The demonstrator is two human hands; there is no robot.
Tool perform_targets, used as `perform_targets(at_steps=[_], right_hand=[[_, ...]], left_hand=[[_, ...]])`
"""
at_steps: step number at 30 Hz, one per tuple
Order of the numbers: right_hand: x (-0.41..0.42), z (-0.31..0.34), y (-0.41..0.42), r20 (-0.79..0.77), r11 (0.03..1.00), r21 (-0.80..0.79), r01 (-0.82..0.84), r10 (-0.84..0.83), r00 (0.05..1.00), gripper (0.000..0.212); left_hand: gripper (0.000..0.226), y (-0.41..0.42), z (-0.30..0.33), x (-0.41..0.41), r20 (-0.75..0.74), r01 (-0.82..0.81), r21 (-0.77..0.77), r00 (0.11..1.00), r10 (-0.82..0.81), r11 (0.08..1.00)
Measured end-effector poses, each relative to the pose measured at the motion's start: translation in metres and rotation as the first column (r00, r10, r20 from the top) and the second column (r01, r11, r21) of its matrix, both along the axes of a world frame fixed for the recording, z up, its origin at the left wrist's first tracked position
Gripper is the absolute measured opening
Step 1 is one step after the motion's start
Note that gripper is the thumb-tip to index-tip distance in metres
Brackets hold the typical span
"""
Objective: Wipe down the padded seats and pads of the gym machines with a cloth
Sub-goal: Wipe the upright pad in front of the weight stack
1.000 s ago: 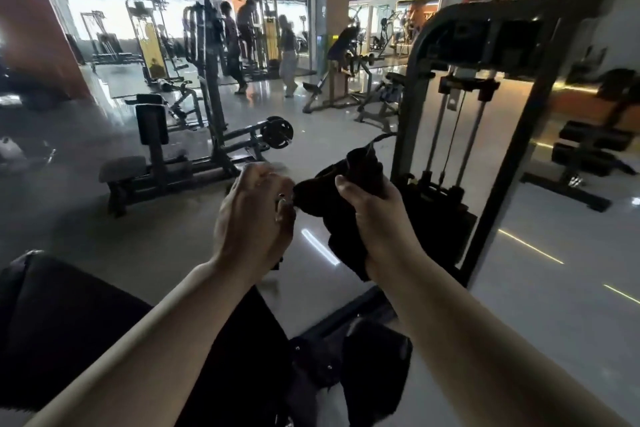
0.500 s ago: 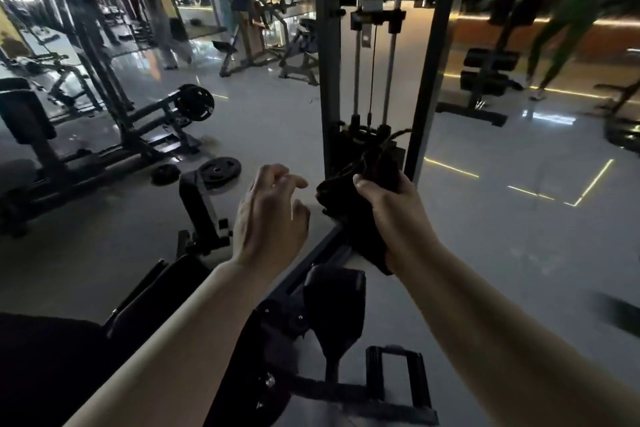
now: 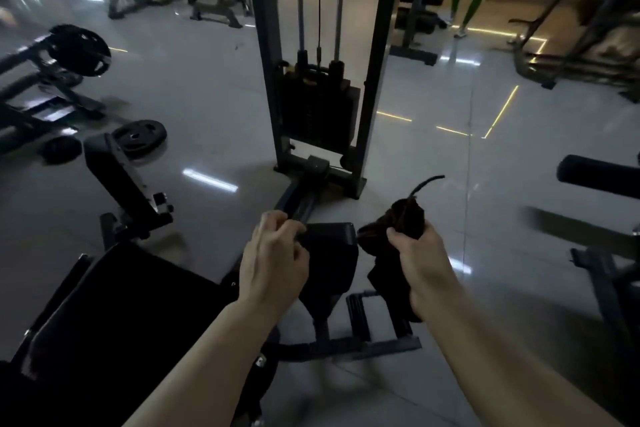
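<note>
A dark cloth (image 3: 394, 246) is gripped in the curled fingers of the right hand (image 3: 420, 263), just right of a small black pad (image 3: 329, 253). The left hand (image 3: 273, 256) is held just left of that pad, fingers loosely curled, nothing visibly held. A padded seat (image 3: 114, 315) lies further left; the weight stack (image 3: 317, 107) stands beyond the pad.

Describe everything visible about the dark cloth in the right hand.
The dark, soft-looking fabric cloth is bunched in the right hand, whose fingers curl round its middle. A crumpled wad sticks out above the fist, with a thin cord-like strand curving up and right from it. A longer fold hangs below the hand. It is held in the air beside the black padded machine pad, apparently not touching it.
</note>
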State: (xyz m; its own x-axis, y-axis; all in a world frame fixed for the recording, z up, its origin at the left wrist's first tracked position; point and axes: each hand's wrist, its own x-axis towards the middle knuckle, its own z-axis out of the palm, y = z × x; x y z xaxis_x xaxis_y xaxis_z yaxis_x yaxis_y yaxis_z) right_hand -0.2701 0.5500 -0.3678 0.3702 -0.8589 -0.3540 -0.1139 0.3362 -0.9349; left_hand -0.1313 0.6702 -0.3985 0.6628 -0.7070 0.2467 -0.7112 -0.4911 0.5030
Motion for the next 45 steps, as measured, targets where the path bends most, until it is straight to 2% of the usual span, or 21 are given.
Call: perform_targets(at_steps=[4,6,9,12,14,18,20,22,25,28,29,32,33,35,38,40,41,43,45], right_hand=[[0.008,-0.052,-0.014,-0.003,1.0,0.018,-0.014,0.014,1.0,0.02],[0.025,-0.082,-0.028,-0.036,0.994,-0.104,-0.035,0.032,0.999,0.023],[0.061,-0.129,-0.049,-0.11,0.925,-0.362,-0.113,0.078,0.991,0.019],[0.09,-0.177,-0.057,-0.199,0.845,-0.41,-0.342,0.283,0.938,0.008],[0.093,-0.193,-0.059,-0.318,0.777,-0.44,-0.449,0.333,0.888,0.034],[0.091,-0.195,-0.056,-0.47,0.673,-0.56,-0.484,0.223,0.854,0.046],[0.1,-0.191,-0.046,-0.606,0.609,-0.579,-0.543,0.124,0.785,0.054],[0.112,-0.188,-0.031,-0.713,0.502,-0.572,-0.649,0.088,0.696,0.059],[0.124,-0.181,-0.017,-0.764,0.391,-0.525,-0.756,0.175,0.621,0.065],[0.114,-0.188,-0.031,-0.759,0.311,-0.569,-0.762,0.158,0.631,0.073],[0.106,-0.192,-0.041,-0.755,0.314,-0.59,-0.744,0.113,0.646,0.073],[0.093,-0.2,-0.06,-0.684,0.467,-0.657,-0.592,-0.039,0.728,0.058],[0.096,-0.199,-0.056,-0.682,0.481,-0.663,-0.573,-0.071,0.728,0.057],[0.108,-0.194,-0.035,-0.708,0.43,-0.658,-0.618,-0.074,0.702,0.063],[0.125,-0.19,-0.01,-0.742,0.312,-0.616,-0.723,0.077,0.666,0.068],[0.121,-0.187,-0.022,-0.744,0.304,-0.609,-0.732,0.101,0.661,0.066],[0.115,-0.19,-0.034,-0.737,0.316,-0.621,-0.717,0.075,0.672,0.065],[0.101,-0.198,-0.058,-0.721,0.412,-0.63,-0.658,0.006,0.693,0.064],[0.094,-0.203,-0.072,-0.645,0.555,-0.623,-0.551,0.034,0.763,0.06]], left_hand=[[0.029,-0.004,-0.059,0.005,-0.095,-0.045,0.06,0.994,0.05,0.997],[0.039,-0.015,-0.089,0.013,-0.146,-0.043,0.123,0.987,0.061,0.991],[0.061,-0.036,-0.127,0.026,-0.236,-0.008,0.229,0.97,0.064,0.973],[0.074,-0.048,-0.151,0.029,-0.255,-0.002,0.266,0.964,0.072,0.964],[0.077,-0.05,-0.159,0.029,-0.248,-0.014,0.241,0.966,0.075,0.97],[0.073,-0.048,-0.165,0.03,-0.271,-0.016,0.124,0.961,0.049,0.992],[0.067,-0.046,-0.166,0.032,-0.321,-0.044,0.015,0.946,0.047,0.999],[0.063,-0.044,-0.169,0.037,-0.376,-0.067,-0.086,0.926,0.03,0.994],[0.057,-0.039,-0.179,0.046,-0.39,-0.014,-0.158,0.919,-0.05,0.987],[0.056,-0.038,-0.179,0.048,-0.352,0.027,-0.138,0.933,-0.074,0.99],[0.061,-0.039,-0.179,0.048,-0.331,0.04,-0.125,0.94,-0.08,0.991],[0.073,-0.042,-0.181,0.046,-0.339,0.055,-0.085,0.937,-0.081,0.995],[0.074,-0.044,-0.182,0.045,-0.34,0.058,-0.089,0.937,-0.085,0.994],[0.074,-0.045,-0.185,0.044,-0.313,0.072,-0.091,0.945,-0.097,0.993],[0.07,-0.044,-0.194,0.048,-0.236,0.152,-0.09,0.957,-0.169,0.984],[0.058,-0.044,-0.193,0.053,-0.152,0.165,-0.112,0.972,-0.181,0.98],[0.053,-0.045,-0.19,0.055,-0.165,0.142,-0.14,0.972,-0.164,0.98],[0.049,-0.051,-0.187,0.058,-0.23,0.093,-0.195,0.964,-0.138,0.976],[0.047,-0.059,-0.192,0.059,-0.299,0.07,-0.229,0.944,-0.139,0.971]])
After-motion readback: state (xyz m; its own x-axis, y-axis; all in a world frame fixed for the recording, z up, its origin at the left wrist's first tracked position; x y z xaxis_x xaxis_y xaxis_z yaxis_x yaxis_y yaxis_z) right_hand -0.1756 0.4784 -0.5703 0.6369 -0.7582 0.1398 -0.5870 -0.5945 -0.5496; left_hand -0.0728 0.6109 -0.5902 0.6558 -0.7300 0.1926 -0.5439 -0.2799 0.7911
